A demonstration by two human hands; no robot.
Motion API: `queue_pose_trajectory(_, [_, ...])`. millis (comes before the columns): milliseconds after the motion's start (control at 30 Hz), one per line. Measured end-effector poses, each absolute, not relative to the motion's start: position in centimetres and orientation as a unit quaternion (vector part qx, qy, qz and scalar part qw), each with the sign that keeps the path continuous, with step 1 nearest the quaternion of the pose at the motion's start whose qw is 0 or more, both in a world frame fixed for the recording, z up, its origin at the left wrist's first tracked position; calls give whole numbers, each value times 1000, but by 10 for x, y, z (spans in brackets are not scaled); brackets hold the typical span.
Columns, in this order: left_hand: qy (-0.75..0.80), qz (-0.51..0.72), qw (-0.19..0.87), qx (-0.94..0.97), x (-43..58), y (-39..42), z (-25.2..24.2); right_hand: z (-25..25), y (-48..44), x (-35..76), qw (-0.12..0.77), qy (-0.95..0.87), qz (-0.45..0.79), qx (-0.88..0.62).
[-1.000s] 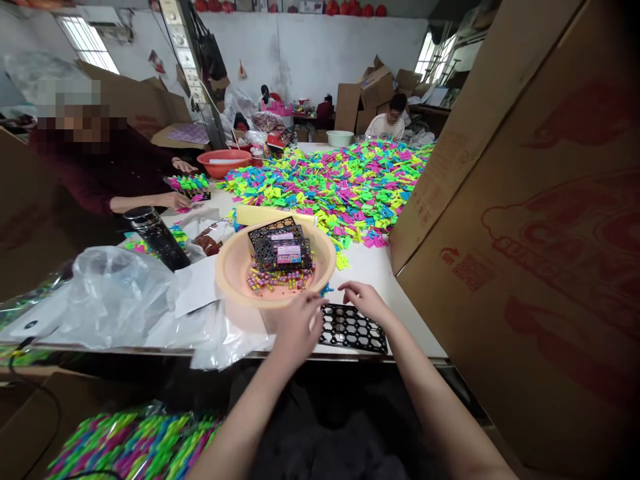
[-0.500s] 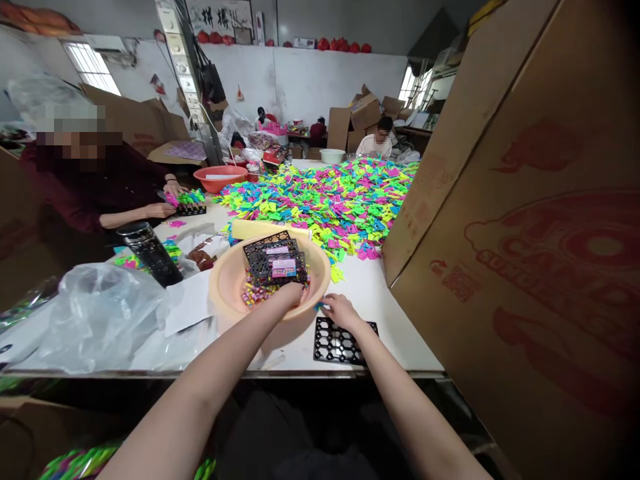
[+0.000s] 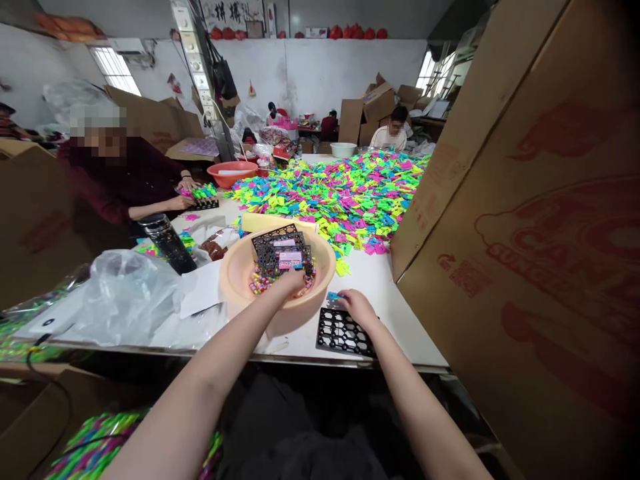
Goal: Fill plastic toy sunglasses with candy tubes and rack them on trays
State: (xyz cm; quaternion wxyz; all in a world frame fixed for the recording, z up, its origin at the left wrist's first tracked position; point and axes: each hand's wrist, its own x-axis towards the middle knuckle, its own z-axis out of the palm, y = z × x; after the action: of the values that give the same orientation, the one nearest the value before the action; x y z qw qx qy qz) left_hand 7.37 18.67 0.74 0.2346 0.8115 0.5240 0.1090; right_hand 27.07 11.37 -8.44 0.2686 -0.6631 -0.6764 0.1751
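Note:
My left hand [image 3: 294, 281] reaches into a peach-coloured plastic bowl [image 3: 327, 257], its fingers closed and curled down at small multicoloured pieces [image 3: 259, 280]. Whatever they grip is hidden. Black lattice trays [image 3: 270, 241] and a pink-and-blue printed label [image 3: 289, 259] lie in the bowl, just beyond that hand. To the right of the bowl, my right hand [image 3: 357, 307] pinches a small blue plastic piece [image 3: 334, 297] between thumb and fingers. Under the right wrist, a black lattice tray [image 3: 340, 331] rests flat on the white table [image 3: 395, 320].
A large heap of bright plastic pieces [image 3: 340, 193] covers the far table. A tall cardboard box [image 3: 500, 200] walls off the right. On the left are a plastic bag [image 3: 125, 293], a dark bottle [image 3: 170, 243] and a co-worker [image 3: 120, 173] at another black tray [image 3: 206, 204].
My left hand has lifted slightly within the bowl. The right hand has drawn away from the bowl's rim, bringing the blue piece into clearer sight. The whole view has shifted.

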Motion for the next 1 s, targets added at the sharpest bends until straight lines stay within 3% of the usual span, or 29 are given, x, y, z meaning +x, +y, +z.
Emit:
queue_pose_trajectory(200, [468, 252, 276, 801, 51, 130, 21, -54, 54, 303, 380, -581, 219, -686])
queue_pose_trajectory(300, [359, 348, 417, 759, 48, 77, 10, -42, 22, 293, 409, -559, 298, -657])
queue_pose_trajectory(533, [364, 327, 553, 674, 59, 14, -29, -40, -7, 240, 403, -520, 474, -585])
queue_pose_trajectory(600, [370, 307, 584, 654, 62, 10, -37, -42, -11, 231, 424, -504, 466, -591])
queue_pose_trajectory(700, [416, 326, 581, 619, 60, 8, -42, -41, -19, 223, 456, -534, 358, -616])
queue_pose_trajectory(800, [447, 358, 557, 601, 56, 6, -44, -36, -27, 218, 387, -649, 278, -593])
queue_pose_trajectory(900, [448, 371, 566, 584, 52, 3, -46, -34, -31, 214, 353, -686, 286, -568])
queue_pose_trajectory(1000, [453, 393, 594, 537, 53, 1, -48, -36, -32, 214, 395, -646, 320, -569])
